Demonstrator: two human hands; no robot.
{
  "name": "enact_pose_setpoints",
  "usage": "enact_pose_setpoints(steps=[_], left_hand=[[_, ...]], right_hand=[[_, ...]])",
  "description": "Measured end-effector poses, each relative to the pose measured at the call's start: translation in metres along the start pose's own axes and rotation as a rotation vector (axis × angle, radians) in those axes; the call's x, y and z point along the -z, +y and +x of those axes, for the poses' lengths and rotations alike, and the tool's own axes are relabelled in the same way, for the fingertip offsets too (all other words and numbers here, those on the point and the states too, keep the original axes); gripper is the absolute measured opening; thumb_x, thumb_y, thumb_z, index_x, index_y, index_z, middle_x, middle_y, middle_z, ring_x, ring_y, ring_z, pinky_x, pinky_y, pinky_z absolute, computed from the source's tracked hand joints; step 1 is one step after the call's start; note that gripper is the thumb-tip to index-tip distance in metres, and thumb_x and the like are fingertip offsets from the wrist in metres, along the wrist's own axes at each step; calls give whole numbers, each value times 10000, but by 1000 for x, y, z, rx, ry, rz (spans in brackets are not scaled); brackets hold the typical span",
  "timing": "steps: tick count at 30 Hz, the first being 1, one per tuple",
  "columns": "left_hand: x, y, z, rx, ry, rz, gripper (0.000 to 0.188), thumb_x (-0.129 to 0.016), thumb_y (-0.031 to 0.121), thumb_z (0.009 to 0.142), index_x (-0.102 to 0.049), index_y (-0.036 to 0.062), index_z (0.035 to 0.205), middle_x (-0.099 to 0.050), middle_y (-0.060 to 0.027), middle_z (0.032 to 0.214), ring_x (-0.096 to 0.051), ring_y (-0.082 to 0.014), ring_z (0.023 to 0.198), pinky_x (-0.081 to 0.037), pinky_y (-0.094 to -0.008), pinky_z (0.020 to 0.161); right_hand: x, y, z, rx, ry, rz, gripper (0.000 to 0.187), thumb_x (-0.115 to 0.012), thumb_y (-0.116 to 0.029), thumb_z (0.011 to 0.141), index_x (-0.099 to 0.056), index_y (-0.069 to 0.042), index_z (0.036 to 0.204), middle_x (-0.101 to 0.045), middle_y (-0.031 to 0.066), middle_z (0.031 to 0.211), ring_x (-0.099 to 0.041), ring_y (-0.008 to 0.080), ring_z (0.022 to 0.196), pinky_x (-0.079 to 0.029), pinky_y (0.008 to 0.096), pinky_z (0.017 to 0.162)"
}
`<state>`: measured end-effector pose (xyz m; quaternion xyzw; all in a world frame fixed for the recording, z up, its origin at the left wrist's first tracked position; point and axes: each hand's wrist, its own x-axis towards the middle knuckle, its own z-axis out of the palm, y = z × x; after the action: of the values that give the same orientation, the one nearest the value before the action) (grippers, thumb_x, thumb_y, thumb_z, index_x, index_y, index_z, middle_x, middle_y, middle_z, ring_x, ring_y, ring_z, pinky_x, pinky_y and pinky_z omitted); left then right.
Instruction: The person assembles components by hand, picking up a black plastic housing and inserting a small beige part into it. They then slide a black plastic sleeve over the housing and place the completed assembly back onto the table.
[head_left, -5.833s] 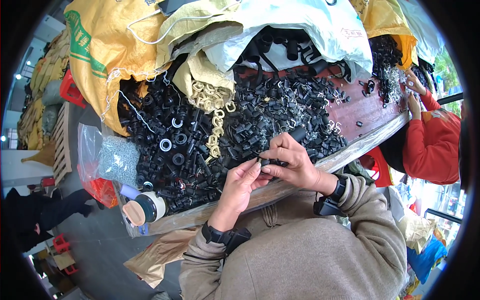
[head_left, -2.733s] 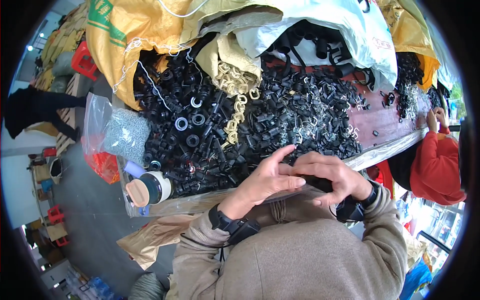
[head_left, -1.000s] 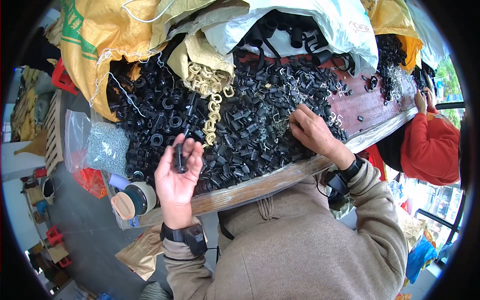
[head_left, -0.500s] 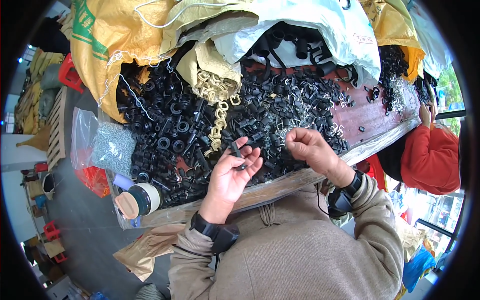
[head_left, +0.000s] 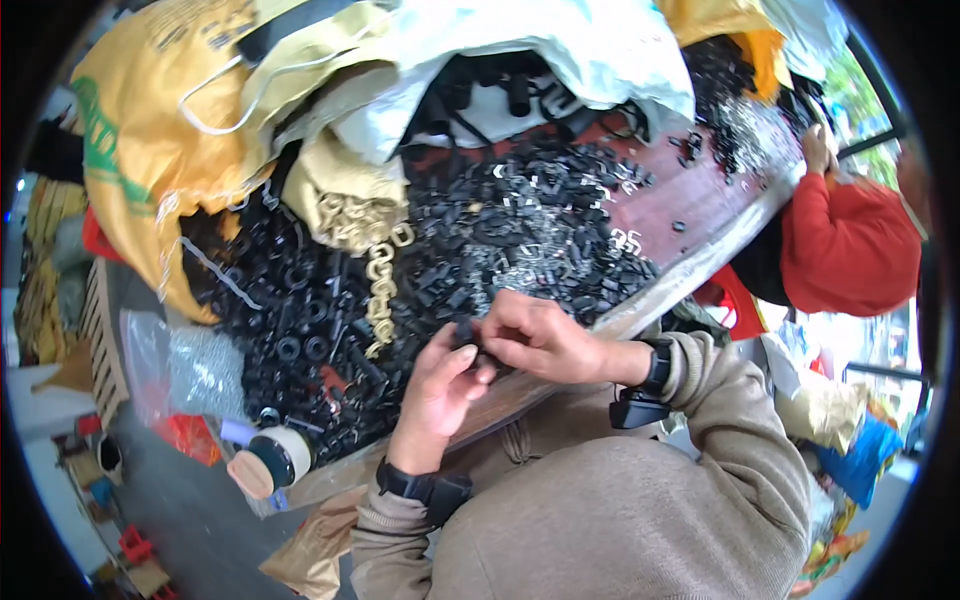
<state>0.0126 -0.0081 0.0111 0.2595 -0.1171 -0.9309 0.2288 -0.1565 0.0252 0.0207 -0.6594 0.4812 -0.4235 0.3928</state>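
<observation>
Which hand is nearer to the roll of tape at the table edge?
Left. The left hand is up and right of the roll of tape; the right hand is farther right.

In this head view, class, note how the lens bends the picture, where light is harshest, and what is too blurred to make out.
Head view: the fisheye bows the table edge and leaves a black rim; daylight washes out the white sack and the right edge; the small black part between the left hand and right hand is too soft to identify.
</observation>
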Motion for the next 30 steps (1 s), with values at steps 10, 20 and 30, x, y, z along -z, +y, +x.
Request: enact_pose_setpoints(steps=[10,20,30], left_hand=[[-6,-1,0,-58,167,147,121,-568,151,799,-520,41,811,-525,-30,700,-504,-118,612,-402,-194,511],[0,-5,1,-164,162,314,151,-549,184,816,-487,54,772,-492,-18,683,-485,-108,621,-386,-204,533],[-5,3,-7,-29,-26,12,312,-493,228,850,-487,7,1071,-549,-59,880,-531,-129,706,-436,-230,575]], right_hand=[[-1,2,6,333,58,-302,145,-567,-103,736,-522,-51,864,-436,66,728,-481,225,623,-387,305,562],[1,-2,5,303,-2,-215,139,-567,9,714,-511,-14,839,-475,91,772,-498,235,640,-420,304,557],[6,-12,5,247,-35,-276,123,-573,-1,704,-500,-33,798,-469,73,773,-487,229,688,-393,295,622]])
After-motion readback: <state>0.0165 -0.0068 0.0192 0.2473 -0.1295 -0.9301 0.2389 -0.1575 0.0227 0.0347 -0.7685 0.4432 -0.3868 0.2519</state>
